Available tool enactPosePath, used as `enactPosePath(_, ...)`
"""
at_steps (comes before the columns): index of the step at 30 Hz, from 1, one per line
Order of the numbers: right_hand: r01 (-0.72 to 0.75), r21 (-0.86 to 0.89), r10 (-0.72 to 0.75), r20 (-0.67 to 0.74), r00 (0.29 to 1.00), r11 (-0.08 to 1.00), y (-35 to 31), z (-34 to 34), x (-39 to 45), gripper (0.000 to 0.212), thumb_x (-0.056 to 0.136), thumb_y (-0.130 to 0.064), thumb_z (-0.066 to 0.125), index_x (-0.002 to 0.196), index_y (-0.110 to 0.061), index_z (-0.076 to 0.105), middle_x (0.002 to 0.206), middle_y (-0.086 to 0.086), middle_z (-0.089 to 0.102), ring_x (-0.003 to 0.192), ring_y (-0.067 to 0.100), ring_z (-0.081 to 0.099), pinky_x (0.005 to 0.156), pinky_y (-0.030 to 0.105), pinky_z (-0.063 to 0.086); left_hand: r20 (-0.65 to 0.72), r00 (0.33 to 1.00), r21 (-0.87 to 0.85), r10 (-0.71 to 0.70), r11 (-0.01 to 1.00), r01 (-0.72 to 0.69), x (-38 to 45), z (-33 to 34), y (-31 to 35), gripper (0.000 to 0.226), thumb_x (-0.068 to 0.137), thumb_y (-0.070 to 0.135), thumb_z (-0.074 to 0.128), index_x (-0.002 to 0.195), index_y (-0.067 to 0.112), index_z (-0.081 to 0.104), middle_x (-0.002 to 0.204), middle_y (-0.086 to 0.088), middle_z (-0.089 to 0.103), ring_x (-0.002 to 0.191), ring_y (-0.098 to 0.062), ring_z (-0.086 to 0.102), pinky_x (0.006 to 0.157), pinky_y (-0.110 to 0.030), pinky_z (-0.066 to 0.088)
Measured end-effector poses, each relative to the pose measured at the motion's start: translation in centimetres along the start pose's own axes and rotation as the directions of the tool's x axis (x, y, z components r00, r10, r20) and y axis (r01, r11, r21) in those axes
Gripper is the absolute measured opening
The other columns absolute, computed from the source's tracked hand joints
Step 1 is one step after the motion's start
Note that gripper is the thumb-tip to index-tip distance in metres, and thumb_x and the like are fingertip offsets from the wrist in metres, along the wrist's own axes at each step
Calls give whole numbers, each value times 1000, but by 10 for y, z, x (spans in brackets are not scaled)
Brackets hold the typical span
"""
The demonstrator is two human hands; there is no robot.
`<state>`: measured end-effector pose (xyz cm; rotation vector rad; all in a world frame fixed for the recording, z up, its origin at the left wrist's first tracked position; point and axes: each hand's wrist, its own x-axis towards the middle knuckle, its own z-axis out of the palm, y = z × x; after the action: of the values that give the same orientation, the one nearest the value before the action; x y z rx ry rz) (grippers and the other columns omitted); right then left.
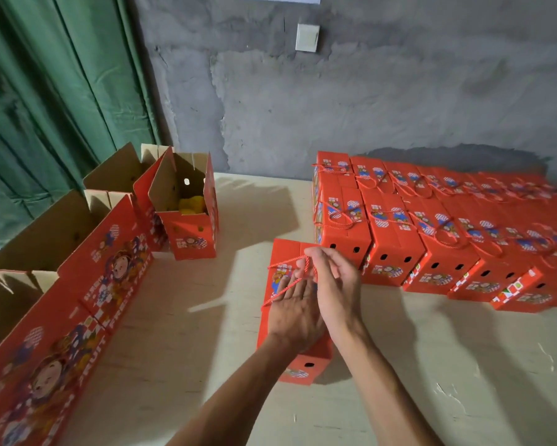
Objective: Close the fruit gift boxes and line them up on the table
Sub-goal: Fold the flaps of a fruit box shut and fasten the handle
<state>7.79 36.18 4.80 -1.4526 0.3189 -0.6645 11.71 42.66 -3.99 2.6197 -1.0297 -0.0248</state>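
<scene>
My right hand point(332, 284) pinched the red twisted cord handle point(287, 278) over the closed red cardboard gift box point(287, 252); left hand point(295, 312) lay flat, fingers straight, on its lid.

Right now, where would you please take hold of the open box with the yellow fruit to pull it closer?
Grip the open box by its two long side walls, below the raised flaps, coming from above. The flaps stand loose and would bend; the walls are firm and stand clear of neighbours on the right.
</scene>
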Motion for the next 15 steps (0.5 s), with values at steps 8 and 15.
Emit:
enactPosePath(8, 38, 18, -40, 81, 996, 999, -2, 38, 107, 19, 100, -15, 63, 87, -3, 71, 74, 8, 71, 70, 19, 66, 82, 50, 56, -64, 997, 78, 41, 996, -36, 105, -24, -47, 83, 91, 58, 9, 160, 16, 27, 161, -6, 37, 153, -20, 25, 128, -38, 7)
enactPosePath(15, 42, -31, -37, 153, 988, 999, 19, 57, 229, 9, 93, -22, 74, 87, -15, 72, 72, 5, 73, 71, 15, 70, 74, 31, 56, -106, 994, 0, -12, 1000, 12, 229, -30, -84, 94, 82, 64, 7, 160, 15, 27, 165, -8, 32, 156, -19, 20, 127, -33, 7)
